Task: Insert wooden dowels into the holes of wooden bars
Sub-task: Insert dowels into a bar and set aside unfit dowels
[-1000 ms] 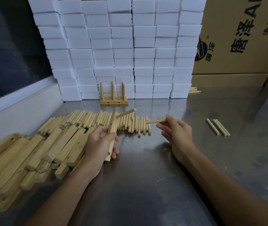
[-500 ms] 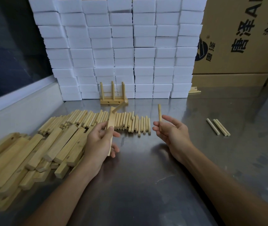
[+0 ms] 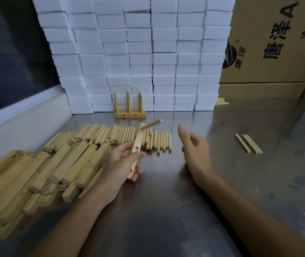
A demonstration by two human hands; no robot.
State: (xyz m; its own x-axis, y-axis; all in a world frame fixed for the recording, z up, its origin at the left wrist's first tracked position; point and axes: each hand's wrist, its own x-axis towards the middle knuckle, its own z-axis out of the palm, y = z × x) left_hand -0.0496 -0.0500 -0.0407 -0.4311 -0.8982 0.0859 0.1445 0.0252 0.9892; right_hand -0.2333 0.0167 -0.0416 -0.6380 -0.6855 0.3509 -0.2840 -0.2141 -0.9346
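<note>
My left hand point(image 3: 119, 164) grips a wooden bar point(image 3: 138, 140) held slanted above the table. One dowel point(image 3: 152, 124) is seated in the bar's top hole and points up to the right. Two lower holes in the bar are empty. My right hand point(image 3: 194, 147) hovers to the right of the bar, apart from it, with the thumb raised and the fingers curled inward. No dowel shows in it, and the palm side is hidden. Loose dowels point(image 3: 111, 135) lie in a row behind the bar. A heap of bars point(image 3: 42, 171) lies at the left.
A finished bar with three upright dowels point(image 3: 129, 108) stands at the back against a wall of white foam blocks point(image 3: 138, 52). Three loose dowels point(image 3: 249, 143) lie at the right. Cardboard boxes point(image 3: 277, 43) fill the back right. The metal table point(image 3: 166, 210) extends toward me.
The dowel that my right hand held upright is no longer visible, and that hand has curled its fingers. My left hand has tilted the bar, so its empty holes face me.
</note>
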